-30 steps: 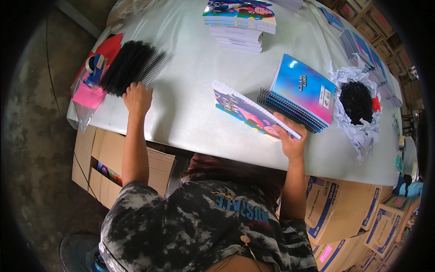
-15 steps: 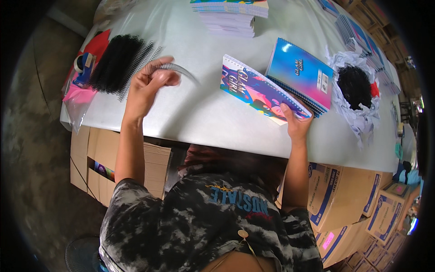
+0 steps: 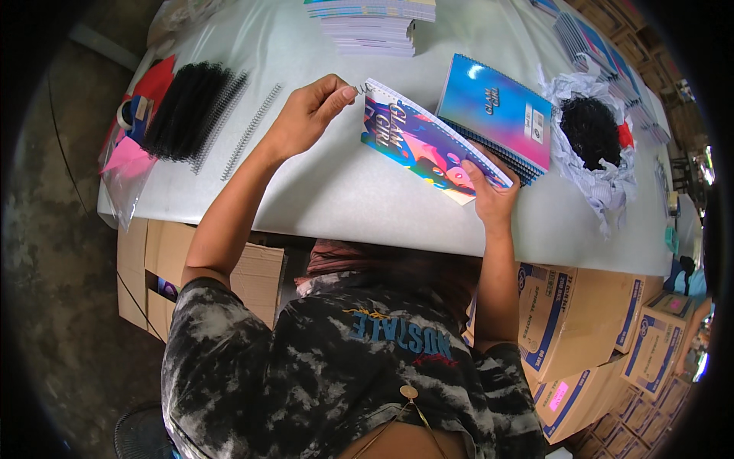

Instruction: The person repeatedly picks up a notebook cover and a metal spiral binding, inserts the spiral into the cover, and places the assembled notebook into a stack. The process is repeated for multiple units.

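Note:
My left hand (image 3: 313, 115) is closed on a thin spiral binding coil (image 3: 362, 89). Only the coil's tip shows past my fingers, at the upper left corner of a colourful notebook (image 3: 417, 145). That notebook has a row of punched holes along its upper edge. My right hand (image 3: 495, 195) grips its right end, thumb on the cover, and holds it tilted above the table. Just behind lies a small pile of spiral-bound notebooks (image 3: 497, 107) with a blue and pink cover on top. A loose coil (image 3: 252, 131) lies left of my left hand, beside a bundle of dark coils (image 3: 187, 111).
A tall stack of notebook blocks (image 3: 371, 34) stands at the table's far side. To the right, crumpled paper (image 3: 604, 199) surrounds a black tangle (image 3: 589, 134). A tape dispenser (image 3: 138, 118) sits at the left edge. Cardboard boxes (image 3: 573, 321) are below the table.
My left hand has moved right with the coil, bringing its tip to the notebook's corner. A separate loose coil now shows on the table. The notebook stays in my right hand.

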Available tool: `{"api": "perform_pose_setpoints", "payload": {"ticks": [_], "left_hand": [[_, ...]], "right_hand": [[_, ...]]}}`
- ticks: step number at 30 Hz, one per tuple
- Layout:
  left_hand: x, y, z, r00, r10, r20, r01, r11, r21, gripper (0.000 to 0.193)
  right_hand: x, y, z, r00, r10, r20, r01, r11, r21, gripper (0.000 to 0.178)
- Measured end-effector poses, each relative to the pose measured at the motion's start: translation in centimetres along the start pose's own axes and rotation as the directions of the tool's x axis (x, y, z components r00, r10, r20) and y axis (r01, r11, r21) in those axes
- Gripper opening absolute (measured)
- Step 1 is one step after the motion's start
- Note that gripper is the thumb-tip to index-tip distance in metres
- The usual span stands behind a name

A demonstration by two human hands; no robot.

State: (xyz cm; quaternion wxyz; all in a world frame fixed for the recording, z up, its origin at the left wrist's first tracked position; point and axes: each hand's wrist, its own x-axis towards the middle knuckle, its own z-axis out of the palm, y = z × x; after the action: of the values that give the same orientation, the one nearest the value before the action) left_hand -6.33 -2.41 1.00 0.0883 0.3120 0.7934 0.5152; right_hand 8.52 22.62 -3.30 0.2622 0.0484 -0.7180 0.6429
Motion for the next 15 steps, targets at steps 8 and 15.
{"api": "perform_pose_setpoints", "payload": {"ticks": [8,15], "left_hand": [[1.8,1.8,-2.1,0.985,-0.128,0.12,0.144,0.98,-0.139,0.034],[0.9,2.0,-2.2,0.983,-0.133,0.128,0.123,0.989,0.082,0.043]], "right_hand": [[0.1,-0.8,0.1,0.994,-0.057,0.092,0.057,0.998,0.002,0.024],[-0.4,-0.1,0.4,1.0,-0.003,-0.008,0.003,1.0,0.028,0.025]]}}
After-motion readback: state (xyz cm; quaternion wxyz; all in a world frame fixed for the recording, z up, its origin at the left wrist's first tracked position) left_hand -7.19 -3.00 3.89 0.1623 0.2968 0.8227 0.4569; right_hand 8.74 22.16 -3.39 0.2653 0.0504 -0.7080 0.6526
